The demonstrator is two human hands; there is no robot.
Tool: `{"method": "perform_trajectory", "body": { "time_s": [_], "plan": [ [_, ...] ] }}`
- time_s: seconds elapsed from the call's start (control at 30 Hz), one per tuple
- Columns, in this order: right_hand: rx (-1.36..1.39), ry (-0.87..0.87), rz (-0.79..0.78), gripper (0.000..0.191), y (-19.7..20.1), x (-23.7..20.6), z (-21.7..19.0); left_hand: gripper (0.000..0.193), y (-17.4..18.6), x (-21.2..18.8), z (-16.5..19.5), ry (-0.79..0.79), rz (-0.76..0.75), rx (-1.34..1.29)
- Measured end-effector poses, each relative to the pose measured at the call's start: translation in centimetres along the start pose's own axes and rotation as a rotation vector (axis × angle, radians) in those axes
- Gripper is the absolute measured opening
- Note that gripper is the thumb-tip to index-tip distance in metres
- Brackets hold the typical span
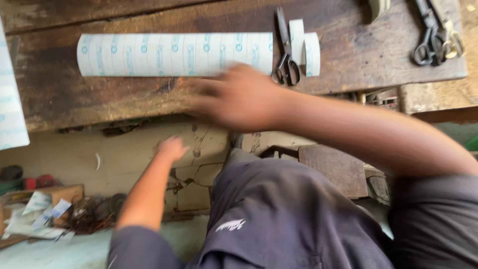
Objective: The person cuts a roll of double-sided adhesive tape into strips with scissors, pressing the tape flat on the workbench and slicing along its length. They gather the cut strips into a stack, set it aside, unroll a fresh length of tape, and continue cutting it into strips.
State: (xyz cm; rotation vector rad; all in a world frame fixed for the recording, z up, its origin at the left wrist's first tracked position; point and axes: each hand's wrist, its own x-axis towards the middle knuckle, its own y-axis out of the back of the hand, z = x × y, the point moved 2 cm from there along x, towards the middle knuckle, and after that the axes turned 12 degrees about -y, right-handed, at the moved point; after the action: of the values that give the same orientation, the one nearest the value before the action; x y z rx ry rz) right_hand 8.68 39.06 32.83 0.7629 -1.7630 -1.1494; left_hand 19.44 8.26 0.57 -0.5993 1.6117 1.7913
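Note:
My right hand (239, 97) is blurred with motion over the front edge of a worn wooden workbench (99, 99), fingers spread toward the left, holding nothing. Just beyond it lies a long roll of white sheet with a blue printed pattern (174, 54). Black scissors (286, 55) rest on the roll's right end, beside two curled white strips (304, 45). My left hand (172, 148) hangs lower, below the bench edge against a cracked wall, fingers curled; nothing shows in it.
More scissors and metal tools (435, 37) lie at the bench's back right. Another white patterned sheet (11, 104) pokes in at the left edge. Below left sit a box with paper scraps (42, 211) and tangled wire (94, 211). My dark trousers fill the lower frame.

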Motion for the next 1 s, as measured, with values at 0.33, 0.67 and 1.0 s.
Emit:
{"method": "perform_trajectory", "body": {
  "time_s": [0.33,0.67,1.0],
  "plan": [
    [0.119,-1.114,0.026,0.034,-12.6,-18.0,11.0,0.031,14.7,-1.6,10.1,-0.428,0.798,-0.859],
    [-0.083,-1.367,0.011,0.041,-19.7,-13.1,17.5,0.077,23.3,13.2,17.4,-0.633,0.550,0.063],
    [1.236,-1.627,0.184,0.027,-17.0,-15.2,11.6,0.085,21.4,17.7,13.0,-0.784,0.545,-0.016]
  ]
}}
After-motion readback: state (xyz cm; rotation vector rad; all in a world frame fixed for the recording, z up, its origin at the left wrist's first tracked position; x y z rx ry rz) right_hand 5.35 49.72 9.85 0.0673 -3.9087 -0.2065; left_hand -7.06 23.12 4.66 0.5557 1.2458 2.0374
